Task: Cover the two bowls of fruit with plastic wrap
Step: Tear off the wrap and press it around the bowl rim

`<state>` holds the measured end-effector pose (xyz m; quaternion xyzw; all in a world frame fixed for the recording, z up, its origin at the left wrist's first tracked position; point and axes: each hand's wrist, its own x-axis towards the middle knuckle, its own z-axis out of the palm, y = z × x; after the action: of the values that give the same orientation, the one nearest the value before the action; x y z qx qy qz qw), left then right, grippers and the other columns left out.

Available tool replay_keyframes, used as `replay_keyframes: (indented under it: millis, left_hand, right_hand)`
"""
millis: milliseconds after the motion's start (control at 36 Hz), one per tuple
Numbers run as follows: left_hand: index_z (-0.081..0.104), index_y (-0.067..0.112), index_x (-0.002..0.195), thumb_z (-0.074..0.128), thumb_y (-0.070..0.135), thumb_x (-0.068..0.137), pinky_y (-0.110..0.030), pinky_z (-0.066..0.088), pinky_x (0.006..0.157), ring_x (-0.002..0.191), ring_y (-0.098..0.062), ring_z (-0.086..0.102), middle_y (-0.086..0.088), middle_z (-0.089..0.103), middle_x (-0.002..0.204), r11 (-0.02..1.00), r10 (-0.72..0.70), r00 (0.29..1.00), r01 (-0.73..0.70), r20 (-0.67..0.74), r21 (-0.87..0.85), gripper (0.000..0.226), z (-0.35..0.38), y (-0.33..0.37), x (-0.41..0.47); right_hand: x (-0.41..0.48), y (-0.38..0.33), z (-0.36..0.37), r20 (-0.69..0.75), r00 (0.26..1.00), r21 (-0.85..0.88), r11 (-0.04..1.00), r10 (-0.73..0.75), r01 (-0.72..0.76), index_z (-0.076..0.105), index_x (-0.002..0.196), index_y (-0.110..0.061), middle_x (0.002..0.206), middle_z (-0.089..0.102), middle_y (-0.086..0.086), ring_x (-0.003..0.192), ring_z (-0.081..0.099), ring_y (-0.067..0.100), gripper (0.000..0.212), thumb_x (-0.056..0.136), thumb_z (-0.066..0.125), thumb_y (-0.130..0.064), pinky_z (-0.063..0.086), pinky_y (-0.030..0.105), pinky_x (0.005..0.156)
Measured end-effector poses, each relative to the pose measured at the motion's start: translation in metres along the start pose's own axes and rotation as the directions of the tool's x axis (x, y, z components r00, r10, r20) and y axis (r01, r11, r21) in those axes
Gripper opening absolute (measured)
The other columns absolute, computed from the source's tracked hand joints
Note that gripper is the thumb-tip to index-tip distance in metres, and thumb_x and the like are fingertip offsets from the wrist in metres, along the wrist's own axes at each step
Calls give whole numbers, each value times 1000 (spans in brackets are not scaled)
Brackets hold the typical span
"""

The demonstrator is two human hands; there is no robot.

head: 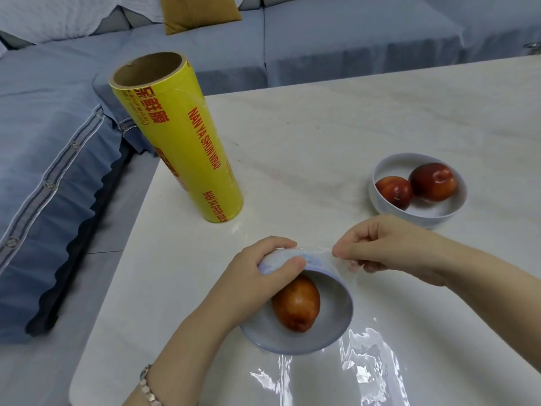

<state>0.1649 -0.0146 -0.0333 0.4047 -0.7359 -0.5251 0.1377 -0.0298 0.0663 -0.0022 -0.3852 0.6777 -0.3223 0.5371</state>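
A white bowl (319,326) with one orange-red fruit (296,303) is tilted toward me near the table's front. My left hand (260,273) grips its far rim and outer wall. A clear sheet of plastic wrap (366,364) lies across the bowl's mouth and trails shiny and crumpled onto the table in front. My right hand (389,244) pinches the wrap's edge at the bowl's far right rim. A second white bowl (380,200) holding two red fruits (433,181) stands uncovered at the right. The yellow roll of wrap (181,142) stands upright at the left.
The white marble table (351,118) has its left edge close to the roll. A blue-grey sofa (336,39) with a mustard cushion (199,13) lies behind, and a blue pillow (52,186) on the left.
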Motion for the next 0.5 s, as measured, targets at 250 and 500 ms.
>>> replay_keyframes:
  millis: [250,500]
  left_hand:
    - [68,32,93,54,62,54,-27,51,87,95,-3,63,16,70,96,999,-45,998,45,33,4,51,1,4,-2]
    - [70,37,87,55,59,53,-31,52,88,93,-4,65,16,71,92,999,-44,998,43,35,10,43,4,6,1]
  right_hand:
    - [-1,7,3,-31,999,97,995,40,-36,65,68,-13,56,51,3,46,42,7,25,87,58,-29,41,16,53]
    - [0,-6,1,210,971,60,990,115,-131,60,48,-18,56,37,1,49,33,12,35,57,68,-51,30,19,49]
